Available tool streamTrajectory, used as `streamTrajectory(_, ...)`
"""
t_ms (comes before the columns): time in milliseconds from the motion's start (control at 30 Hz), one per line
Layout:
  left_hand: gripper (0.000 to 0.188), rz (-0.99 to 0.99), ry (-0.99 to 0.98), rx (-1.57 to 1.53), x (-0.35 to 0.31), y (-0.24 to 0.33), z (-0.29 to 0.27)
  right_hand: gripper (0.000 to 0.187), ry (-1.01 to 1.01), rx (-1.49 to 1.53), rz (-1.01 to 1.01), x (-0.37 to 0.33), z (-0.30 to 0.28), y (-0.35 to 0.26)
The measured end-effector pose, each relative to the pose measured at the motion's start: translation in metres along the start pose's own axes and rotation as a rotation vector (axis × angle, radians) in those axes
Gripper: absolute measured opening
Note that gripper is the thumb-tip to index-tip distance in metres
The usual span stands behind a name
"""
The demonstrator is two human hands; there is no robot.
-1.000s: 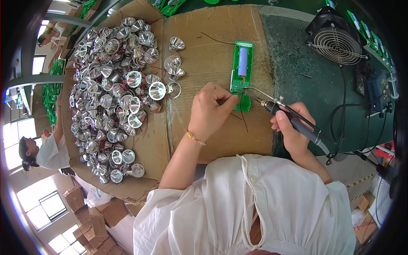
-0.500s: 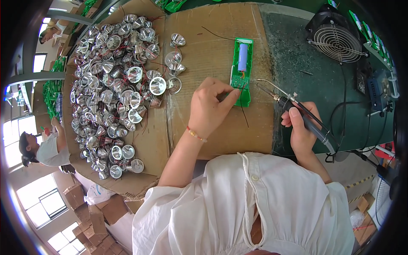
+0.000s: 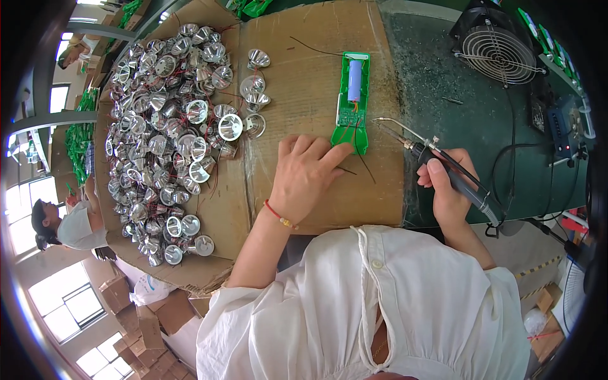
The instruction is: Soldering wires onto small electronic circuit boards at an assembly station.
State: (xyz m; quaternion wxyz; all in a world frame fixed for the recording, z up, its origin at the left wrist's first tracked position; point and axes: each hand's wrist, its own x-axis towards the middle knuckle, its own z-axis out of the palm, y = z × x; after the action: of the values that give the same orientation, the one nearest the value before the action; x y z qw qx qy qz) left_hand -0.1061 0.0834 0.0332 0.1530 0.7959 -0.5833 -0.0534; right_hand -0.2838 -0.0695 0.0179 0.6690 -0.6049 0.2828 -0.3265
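A green plastic casing (image 3: 358,140) lies on the cardboard, holding a purple cylindrical battery (image 3: 354,81) and a small green circuit board (image 3: 350,118). Red and black thin wires run over its lower part. My left hand (image 3: 307,168) is curled at the casing's lower left end, thumb against its edge; a thin dark tip pokes out from under the fingers, too hidden to name. Closed around the handle of a soldering iron (image 3: 446,170) with a thin metal feed tube is my right hand (image 3: 451,187). The iron's tip points at the board from the right, apart from it.
A cardboard box (image 3: 221,250) heaped with silver reflector cups (image 3: 158,145) fills the left side; several more cups (image 3: 256,99) stand beside it. At the back right is a fan with a round grille (image 3: 497,54), near a blue device (image 3: 560,134). A co-worker (image 3: 76,221) sits far left.
My left hand has drawn back down and left from the board to the casing's lower end. Red wires now show there. The right hand and iron stay almost in place.
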Motion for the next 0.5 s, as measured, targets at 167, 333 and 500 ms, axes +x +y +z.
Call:
streamTrajectory(167,0.016,0.116,-0.066,-0.049,0.002,-0.006,-0.002,0.015,0.003,0.002,0.003,0.000,-0.002,-0.001)
streamTrajectory(333,0.009,-0.021,0.126,-0.106,0.003,0.003,-0.014,0.015,-0.041,0.005,0.019,0.003,0.002,-0.001)
streamTrajectory(500,0.008,-0.275,0.343,-0.425,0.020,0.002,0.001,0.016,-0.069,-0.003,0.020,0.005,0.013,0.000)
